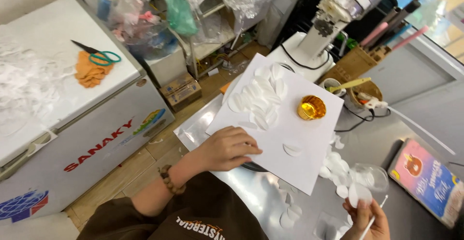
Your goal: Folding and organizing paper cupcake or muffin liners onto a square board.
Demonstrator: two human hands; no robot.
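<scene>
One white disc (358, 194) sits pinched in the right hand (367, 216), which also closes on one thin white stick (374, 218); the left hand (227, 148) lies flat, holding nothing, on one white sheet (299, 158); at twelve o'clock, perhaps fifteen discs (258, 97); one gold cup (311, 107) at one o'clock.

Sheet (290, 124): white paper, matt, smooth. Discs (258, 97) heaped at its 11 o'clock corner: thin, white, faintly glossy, papery. Cup (311, 107) at the sheet's 2 o'clock: gold foil, shiny, pleated wall. Table (251, 191): bare metal, brushed, reflective. Freezer (72, 124) at 9 o'clock: white enamelled lid, glossy. Scissors (99, 54) on it: dark metal blades, teal plastic handles. Cloth (89, 73) beneath them: orange, soft, matt. Bracelet (169, 179): brown wooden beads. Floor (145, 158): wood boards.
</scene>
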